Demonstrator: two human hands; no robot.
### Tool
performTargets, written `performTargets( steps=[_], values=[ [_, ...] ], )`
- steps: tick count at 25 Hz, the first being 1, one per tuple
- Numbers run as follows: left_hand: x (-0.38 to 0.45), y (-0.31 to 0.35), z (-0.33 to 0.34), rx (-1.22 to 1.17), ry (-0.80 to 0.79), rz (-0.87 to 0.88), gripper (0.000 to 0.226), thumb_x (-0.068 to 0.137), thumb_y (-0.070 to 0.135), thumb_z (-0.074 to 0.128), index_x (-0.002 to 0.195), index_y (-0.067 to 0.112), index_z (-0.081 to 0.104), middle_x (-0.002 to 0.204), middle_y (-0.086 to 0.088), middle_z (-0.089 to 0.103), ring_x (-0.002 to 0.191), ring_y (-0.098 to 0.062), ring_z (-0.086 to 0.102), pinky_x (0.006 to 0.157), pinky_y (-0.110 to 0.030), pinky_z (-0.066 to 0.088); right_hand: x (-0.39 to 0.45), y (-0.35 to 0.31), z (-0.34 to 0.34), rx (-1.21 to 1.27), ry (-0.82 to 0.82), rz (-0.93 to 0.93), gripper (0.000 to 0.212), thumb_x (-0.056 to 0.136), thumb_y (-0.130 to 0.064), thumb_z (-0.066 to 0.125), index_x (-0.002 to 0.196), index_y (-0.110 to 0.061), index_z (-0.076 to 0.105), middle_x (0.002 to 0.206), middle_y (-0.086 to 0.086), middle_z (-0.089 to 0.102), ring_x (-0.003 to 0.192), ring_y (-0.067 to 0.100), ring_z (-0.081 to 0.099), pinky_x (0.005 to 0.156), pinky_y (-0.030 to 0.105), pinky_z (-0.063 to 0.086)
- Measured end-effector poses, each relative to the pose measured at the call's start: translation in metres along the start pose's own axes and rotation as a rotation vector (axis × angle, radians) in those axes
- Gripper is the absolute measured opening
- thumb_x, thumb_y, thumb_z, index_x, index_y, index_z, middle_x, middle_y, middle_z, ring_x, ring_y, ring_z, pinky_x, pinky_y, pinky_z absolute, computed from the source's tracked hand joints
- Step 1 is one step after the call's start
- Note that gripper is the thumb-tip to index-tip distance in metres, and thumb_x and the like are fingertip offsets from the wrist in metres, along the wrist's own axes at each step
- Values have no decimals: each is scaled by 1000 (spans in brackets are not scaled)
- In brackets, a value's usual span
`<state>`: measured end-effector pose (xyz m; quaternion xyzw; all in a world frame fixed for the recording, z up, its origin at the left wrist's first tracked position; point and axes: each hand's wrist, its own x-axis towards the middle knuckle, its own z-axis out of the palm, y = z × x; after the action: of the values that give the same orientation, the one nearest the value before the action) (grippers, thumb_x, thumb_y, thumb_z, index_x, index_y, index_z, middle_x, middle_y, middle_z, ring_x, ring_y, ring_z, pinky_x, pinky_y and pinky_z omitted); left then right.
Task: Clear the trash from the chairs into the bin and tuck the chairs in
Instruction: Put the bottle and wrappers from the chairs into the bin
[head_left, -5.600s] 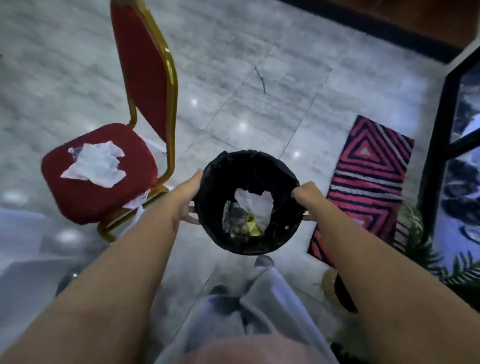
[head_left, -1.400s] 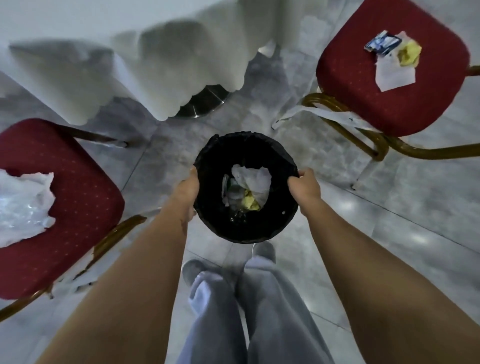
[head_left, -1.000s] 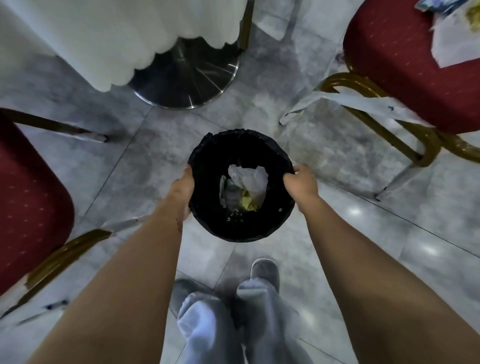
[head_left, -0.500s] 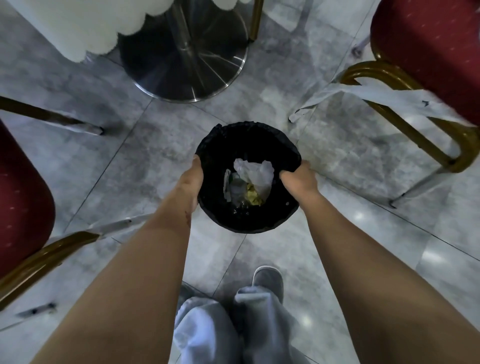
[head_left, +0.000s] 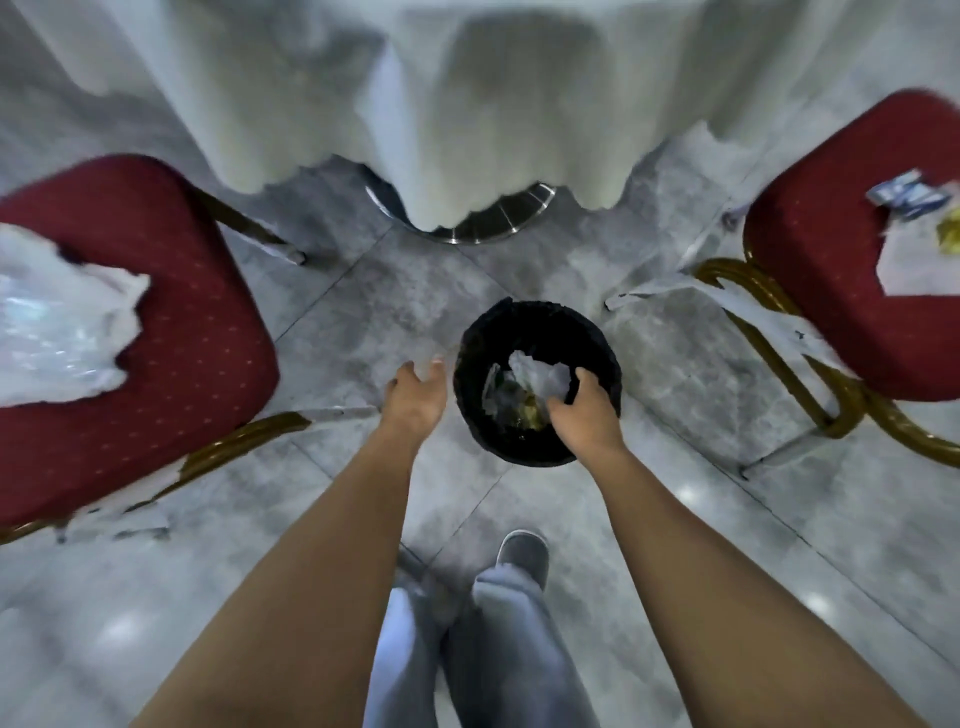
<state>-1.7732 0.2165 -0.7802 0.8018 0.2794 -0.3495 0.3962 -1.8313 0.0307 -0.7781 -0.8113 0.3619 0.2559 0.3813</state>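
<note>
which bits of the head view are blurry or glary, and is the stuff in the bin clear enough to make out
Head view: motion smear at the edges, worst on the left chair and the white plastic on its seat; small light glints on the glossy floor; wide-angle bending throughout; the bin is dim, only pale and yellowish trash readable.

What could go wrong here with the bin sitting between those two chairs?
The bin stands right ahead of the person's shoe, so a step could kick it over. The plastic bag on the left chair looks light and might slip off. Small scraps on the right chair could scatter.
</note>
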Motion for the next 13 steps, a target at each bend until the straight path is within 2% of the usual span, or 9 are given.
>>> performTargets(
  steps=[2,6,10,13],
  values=[
    [-24,-7,-44,12,76,43,69,99,54,36,152,12,27,156,-17,28,141,-36,31,114,-45,30,-35,-34,10,-41,-17,-67,62,95,-26,56,151,-15,31,150,13,41,129,34,49,99,40,44],
    [-58,-29,-130,-9,205,87,67,100,48,40,151,7,28,154,-19,31,141,-36,31,115,-42,27,-85,-98,48,-91,-94,-177,63,98,-30,54,153,-14,28,156,11,35,139,32,39,111,42,36],
    [-72,-73,-223,-94,379,67,63,99,45,44,149,8,33,150,-18,38,138,-36,35,112,-42,29,-132,-167,105,-93,-194,-266,68,97,-36,56,155,-15,25,158,9,32,141,29,36,110,39,35],
    [-70,-106,-275,-162,430,10,62,99,44,44,148,7,34,150,-16,39,138,-33,37,112,-42,30,-155,-210,148,-102,-231,-336,72,96,-39,57,155,-16,24,159,8,31,143,27,35,112,42,34]
  ],
)
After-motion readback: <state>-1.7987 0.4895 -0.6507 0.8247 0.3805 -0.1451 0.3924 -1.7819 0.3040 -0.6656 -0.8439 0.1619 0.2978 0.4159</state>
